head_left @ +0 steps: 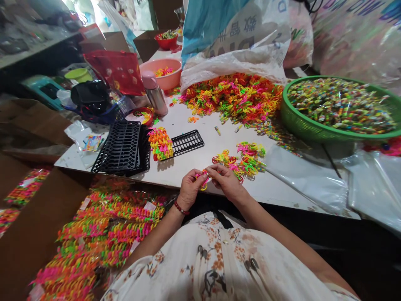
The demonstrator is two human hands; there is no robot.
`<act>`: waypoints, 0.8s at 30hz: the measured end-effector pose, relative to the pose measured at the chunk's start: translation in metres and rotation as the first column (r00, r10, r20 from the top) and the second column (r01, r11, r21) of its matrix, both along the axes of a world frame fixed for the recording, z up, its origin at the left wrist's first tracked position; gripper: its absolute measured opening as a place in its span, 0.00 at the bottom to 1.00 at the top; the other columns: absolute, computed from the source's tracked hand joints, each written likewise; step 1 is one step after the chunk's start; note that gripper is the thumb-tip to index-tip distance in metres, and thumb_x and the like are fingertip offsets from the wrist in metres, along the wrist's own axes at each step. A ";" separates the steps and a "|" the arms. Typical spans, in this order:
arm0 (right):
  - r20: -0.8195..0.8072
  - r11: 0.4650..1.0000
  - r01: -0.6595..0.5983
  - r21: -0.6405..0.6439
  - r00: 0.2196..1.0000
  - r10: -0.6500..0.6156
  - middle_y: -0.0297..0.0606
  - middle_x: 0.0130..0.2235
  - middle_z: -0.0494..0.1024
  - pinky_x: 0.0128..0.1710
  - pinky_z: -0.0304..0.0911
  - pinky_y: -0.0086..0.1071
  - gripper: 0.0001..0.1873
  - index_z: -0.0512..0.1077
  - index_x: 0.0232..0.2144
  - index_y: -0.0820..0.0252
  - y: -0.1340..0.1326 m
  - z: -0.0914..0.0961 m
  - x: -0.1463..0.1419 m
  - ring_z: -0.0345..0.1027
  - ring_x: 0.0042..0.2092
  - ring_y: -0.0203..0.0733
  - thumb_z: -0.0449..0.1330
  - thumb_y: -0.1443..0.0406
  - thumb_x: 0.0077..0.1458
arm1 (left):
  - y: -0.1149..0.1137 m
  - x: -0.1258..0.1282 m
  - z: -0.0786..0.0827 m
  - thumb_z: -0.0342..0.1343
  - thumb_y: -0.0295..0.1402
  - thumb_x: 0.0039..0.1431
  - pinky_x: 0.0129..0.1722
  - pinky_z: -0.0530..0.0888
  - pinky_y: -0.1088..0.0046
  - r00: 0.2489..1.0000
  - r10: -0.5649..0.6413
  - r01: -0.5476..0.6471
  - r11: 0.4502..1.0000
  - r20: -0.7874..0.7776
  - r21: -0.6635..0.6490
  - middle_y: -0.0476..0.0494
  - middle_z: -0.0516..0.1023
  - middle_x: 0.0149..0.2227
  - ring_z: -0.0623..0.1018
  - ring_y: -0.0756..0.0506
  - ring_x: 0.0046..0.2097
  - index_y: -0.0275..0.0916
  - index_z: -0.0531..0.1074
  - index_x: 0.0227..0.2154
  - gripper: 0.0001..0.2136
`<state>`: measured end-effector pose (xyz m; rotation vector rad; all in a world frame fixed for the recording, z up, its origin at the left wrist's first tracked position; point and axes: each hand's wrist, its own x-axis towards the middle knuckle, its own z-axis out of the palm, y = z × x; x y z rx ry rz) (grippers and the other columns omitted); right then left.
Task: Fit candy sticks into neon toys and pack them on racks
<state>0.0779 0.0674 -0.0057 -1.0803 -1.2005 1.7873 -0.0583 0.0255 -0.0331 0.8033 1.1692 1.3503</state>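
Observation:
At the table's front edge my hands meet, fingers closed in a pinch. My left hand (190, 188), with a red bead bracelet at the wrist, holds small plastic toy pieces (204, 180) in pink, yellow and orange. The fingertips of my right hand (228, 180) pinch the same bunch from the other side. My fingers partly cover the pieces, so their exact shape is unclear. Just beyond lies a loose pile of similar pieces (249, 161). To the left, a black plastic rack (189, 142) carries rows of bright pieces (160, 143) at one end.
Stacked black racks (117, 146) lie at left, near a steel flask (156, 94). A large heap of plastic pieces (234, 98) spills from a white sack (234, 62). A green basket (290, 113) of small wrapped items and clear bags (307, 177) are right. Below left, a carton (28, 251) holds filled packs.

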 end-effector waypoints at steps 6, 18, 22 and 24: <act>0.082 0.997 -0.069 0.021 0.994 0.067 0.27 0.22 0.65 0.20 0.46 0.25 0.19 0.74 0.34 0.59 0.002 -0.001 0.007 0.55 0.22 0.29 0.64 0.50 0.50 | 0.000 -0.001 -0.001 0.64 0.39 0.50 0.25 0.62 0.80 1.000 -0.014 0.014 1.000 -0.005 0.000 0.55 0.69 0.22 0.64 0.56 0.24 0.36 0.70 0.28 0.12; -0.010 0.998 -0.034 -0.059 0.999 0.033 0.25 0.20 0.62 0.20 0.42 0.26 0.17 0.72 0.28 0.60 -0.002 -0.005 0.003 0.49 0.21 0.28 0.65 0.51 0.47 | -0.006 -0.003 0.004 0.52 0.44 0.62 0.26 0.62 0.78 0.943 0.004 0.043 0.990 -0.332 0.135 0.54 0.65 0.23 0.62 0.54 0.25 0.37 0.67 0.26 0.16; -0.053 0.992 -0.072 -0.107 0.996 0.067 0.24 0.19 0.59 0.20 0.39 0.26 0.18 0.73 0.30 0.60 -0.004 0.002 0.003 0.46 0.21 0.27 0.66 0.51 0.47 | -0.004 -0.005 0.009 0.50 0.43 0.63 0.28 0.61 0.77 0.899 0.040 0.044 0.982 -0.436 0.181 0.54 0.63 0.22 0.61 0.53 0.26 0.37 0.65 0.24 0.16; -0.053 0.990 -0.083 -0.113 0.996 0.078 0.24 0.19 0.60 0.19 0.37 0.27 0.18 0.73 0.31 0.60 -0.005 0.007 0.004 0.45 0.20 0.27 0.67 0.52 0.45 | -0.004 -0.006 0.011 0.50 0.42 0.63 0.28 0.61 0.77 0.880 0.055 0.054 0.975 -0.471 0.216 0.53 0.63 0.22 0.62 0.53 0.26 0.37 0.65 0.24 0.16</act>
